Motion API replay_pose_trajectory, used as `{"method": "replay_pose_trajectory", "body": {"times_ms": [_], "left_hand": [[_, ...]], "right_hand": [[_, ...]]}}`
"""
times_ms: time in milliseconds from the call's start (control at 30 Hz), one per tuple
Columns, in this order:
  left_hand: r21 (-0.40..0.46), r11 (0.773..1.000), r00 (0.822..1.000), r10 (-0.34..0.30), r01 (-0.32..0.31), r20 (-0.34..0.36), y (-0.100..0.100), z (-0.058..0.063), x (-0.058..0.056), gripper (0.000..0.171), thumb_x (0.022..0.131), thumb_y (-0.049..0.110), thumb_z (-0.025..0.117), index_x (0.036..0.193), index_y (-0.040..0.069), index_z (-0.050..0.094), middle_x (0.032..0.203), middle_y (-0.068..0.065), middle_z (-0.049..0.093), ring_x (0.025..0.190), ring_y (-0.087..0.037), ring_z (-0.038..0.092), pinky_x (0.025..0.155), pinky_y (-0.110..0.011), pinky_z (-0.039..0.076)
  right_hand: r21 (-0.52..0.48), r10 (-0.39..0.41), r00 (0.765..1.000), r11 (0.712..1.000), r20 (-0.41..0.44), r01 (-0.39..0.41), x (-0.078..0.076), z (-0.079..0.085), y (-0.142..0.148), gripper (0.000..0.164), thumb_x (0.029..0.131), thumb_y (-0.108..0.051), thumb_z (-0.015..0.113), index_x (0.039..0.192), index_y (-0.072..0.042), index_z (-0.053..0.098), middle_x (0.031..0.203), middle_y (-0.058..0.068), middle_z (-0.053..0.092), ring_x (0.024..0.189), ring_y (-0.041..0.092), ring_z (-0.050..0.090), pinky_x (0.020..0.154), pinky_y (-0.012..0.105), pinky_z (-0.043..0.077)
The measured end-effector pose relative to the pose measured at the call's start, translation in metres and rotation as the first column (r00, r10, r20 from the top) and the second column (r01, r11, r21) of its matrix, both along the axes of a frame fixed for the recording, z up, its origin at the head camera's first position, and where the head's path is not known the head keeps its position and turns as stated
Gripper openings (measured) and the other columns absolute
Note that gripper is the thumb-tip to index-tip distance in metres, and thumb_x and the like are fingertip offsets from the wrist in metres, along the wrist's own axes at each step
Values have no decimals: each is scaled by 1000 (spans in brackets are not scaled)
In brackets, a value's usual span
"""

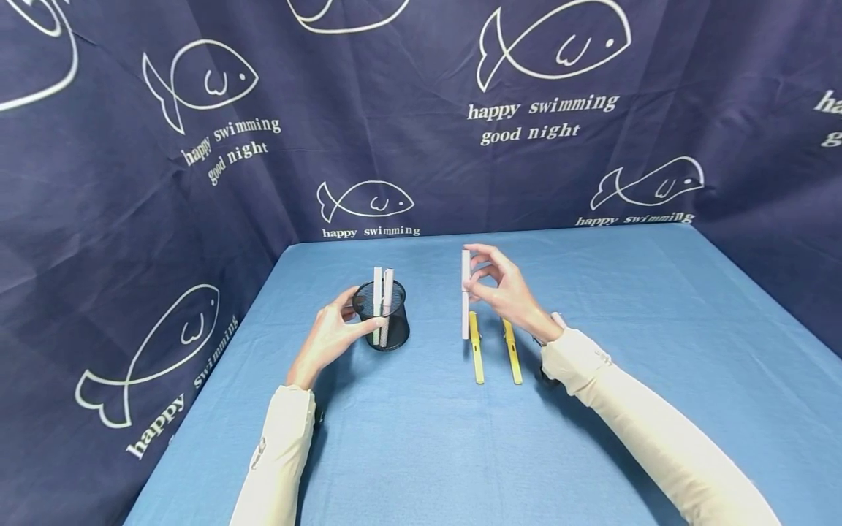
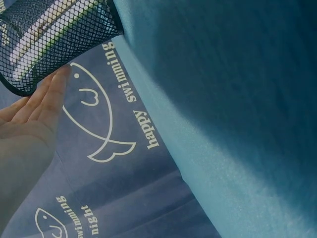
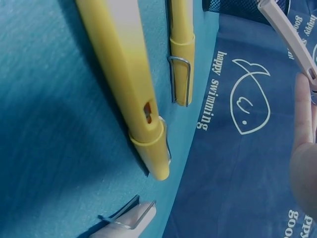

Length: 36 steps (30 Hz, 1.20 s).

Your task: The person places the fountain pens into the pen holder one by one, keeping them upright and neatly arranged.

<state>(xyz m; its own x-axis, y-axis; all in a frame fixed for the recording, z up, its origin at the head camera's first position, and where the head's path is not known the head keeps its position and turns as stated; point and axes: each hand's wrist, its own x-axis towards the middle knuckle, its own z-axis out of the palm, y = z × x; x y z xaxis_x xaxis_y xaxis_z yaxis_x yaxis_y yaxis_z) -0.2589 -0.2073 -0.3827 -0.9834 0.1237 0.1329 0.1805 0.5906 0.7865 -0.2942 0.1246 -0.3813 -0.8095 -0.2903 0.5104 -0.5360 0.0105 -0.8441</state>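
Observation:
My left hand (image 1: 327,334) holds a black mesh pen holder (image 1: 399,330), thumb on its near side and fingers round its far left. Two pale pens (image 1: 388,282) stand inside, their tops above the rim. To the right, my right hand (image 1: 505,291) pinches a pale pinkish-white pen (image 1: 465,321) by its upper part, upright. Below that hand, two yellow pens (image 1: 476,359) lie side by side on the cloth. In the right wrist view, another pale pen (image 3: 130,221) with a metal clip lies near them; in the head view the right wrist mostly hides it.
A blue cloth (image 1: 408,438) covers the table. Behind it and at the sides hangs a dark blue curtain (image 1: 421,131) with white fish drawings and lettering. The table's far edge meets this curtain.

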Motion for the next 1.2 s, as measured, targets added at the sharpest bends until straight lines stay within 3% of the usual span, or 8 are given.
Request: {"method": "replay_pose_trajectory", "body": {"times_ms": [600,900,1200], "left_hand": [[3,1000,1000,8,-8,8,1,0,0,95,83,44,87,156,4,42,138,-20,60,127,-39,59,106,-49,48],[0,1000,1000,6,-6,1,1,0,1,91,84,39,87,156,4,43,136,-22,62,126,-40,60,106,-50,48],[-1,1000,1000,7,-7,4,1,0,1,91,84,40,87,156,5,44,137,-22,62,126,-40,60,106,-50,48]], "right_hand": [[-42,6,1000,999,-24,-7,-3,0,-14,60,91,17,65,147,3,49,115,23,52,86,18,65,67,37,63],[-66,3,1000,998,-27,-5,-2,1,-21,59,93,16,65,148,1,49,117,24,52,87,21,65,68,48,62],[-78,-2,1000,997,-17,1,-4,4,-30,59,93,14,66,147,0,50,117,22,52,88,20,64,68,40,63]]}}
